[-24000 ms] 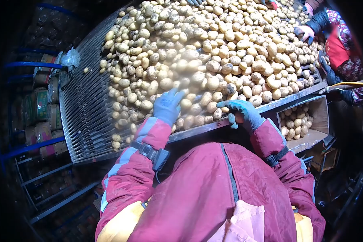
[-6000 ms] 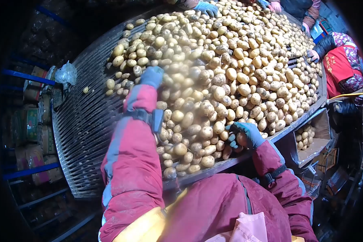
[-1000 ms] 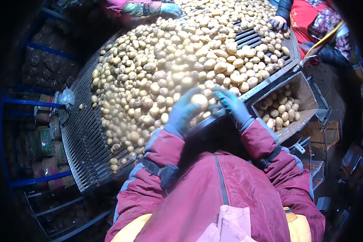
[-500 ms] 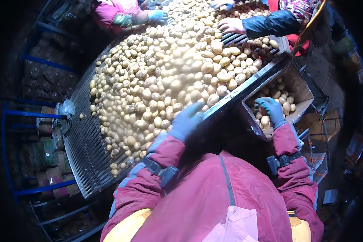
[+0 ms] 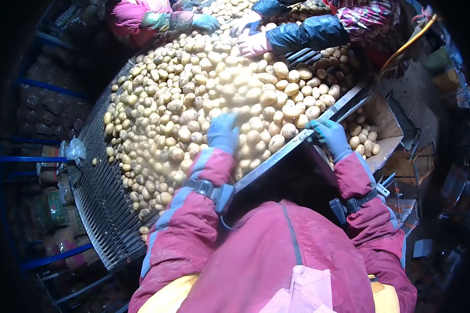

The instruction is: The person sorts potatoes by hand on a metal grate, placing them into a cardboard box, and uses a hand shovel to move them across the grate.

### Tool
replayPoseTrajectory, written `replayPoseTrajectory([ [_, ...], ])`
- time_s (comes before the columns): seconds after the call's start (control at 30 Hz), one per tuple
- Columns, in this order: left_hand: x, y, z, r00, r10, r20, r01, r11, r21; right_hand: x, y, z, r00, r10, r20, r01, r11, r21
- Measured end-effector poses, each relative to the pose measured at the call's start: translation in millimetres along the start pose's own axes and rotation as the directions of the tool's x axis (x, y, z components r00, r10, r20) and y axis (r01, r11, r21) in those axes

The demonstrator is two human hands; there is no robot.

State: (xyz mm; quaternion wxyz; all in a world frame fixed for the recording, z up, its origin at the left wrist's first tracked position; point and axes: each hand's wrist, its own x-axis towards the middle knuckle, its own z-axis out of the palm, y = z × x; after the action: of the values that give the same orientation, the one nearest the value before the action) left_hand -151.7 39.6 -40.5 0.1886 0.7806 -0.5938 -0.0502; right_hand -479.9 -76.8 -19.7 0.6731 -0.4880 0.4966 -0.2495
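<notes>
Slatted metal table is the biggest item; slats show bare along its left edge down to the near-left corner. Heap of potatoes covers the middle and runs up against the near rim, a few loose toward the near-left corner. Open cardboard box sits just outside that rim, toward its right end, more potatoes inside. Two co-workers reaching in: a pink sleeve at the far side, a dark sleeve from the far right, that person's hands over the heap. Own left hand: gloved, at the heap a bit in from the near rim, fingers close together, part bent, blurred; can't tell if it has a potato. Own right hand: gloved, at the near rim beside the box, fingers loosely curled, palm hidden; can't tell if it holds anything. Smallest: one stray potato by itself on the left slats. Risks, my read: heap is tight to the rim, so a hard sweep could send some over the near edge into the dark gap left of the box. Anything released short would miss the box. Knuckles could knock the metal rim.
</notes>
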Motion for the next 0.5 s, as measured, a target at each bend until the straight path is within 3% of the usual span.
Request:
replayPoseTrajectory([
  [0.07,-3,-3,1,1.0,0.013,0.0,-0.013,0.999,-0.037,26,-11,28,1.0,-0.027,0.016,0.029,0.993,-0.118],
  [0.13,-12,-13,-3,0.998,0.038,-0.043,-0.043,0.991,-0.127,48,-20,64,0.988,-0.141,-0.061,0.132,0.983,-0.127],
  [0.2,-23,-15,-21,1.0,-0.003,-0.031,-0.005,0.973,-0.231,98,-1,77,0.914,-0.405,0.008,0.375,0.837,-0.399],
  [0.27,-38,-22,-37,0.998,-0.055,0.037,0.064,0.945,-0.319,116,-11,104,0.872,-0.49,0.006,0.413,0.729,-0.546],
  [0.33,-53,-32,-49,0.996,-0.078,0.052,0.092,0.929,-0.359,123,-17,127,0.892,-0.426,0.152,0.402,0.594,-0.697],
  [0.37,-60,-42,-53,0.993,-0.097,0.062,0.113,0.919,-0.378,117,-25,140,0.866,-0.462,0.191,0.382,0.364,-0.85],
  [0.47,-67,-60,-72,0.963,-0.238,0.126,0.269,0.811,-0.519,112,-24,154,0.887,-0.427,0.175,0.332,0.328,-0.884],
  [0.5,-66,-67,-73,0.977,-0.203,0.068,0.21,0.841,-0.498,116,-15,150,0.778,-0.598,0.195,0.447,0.307,-0.84],
])
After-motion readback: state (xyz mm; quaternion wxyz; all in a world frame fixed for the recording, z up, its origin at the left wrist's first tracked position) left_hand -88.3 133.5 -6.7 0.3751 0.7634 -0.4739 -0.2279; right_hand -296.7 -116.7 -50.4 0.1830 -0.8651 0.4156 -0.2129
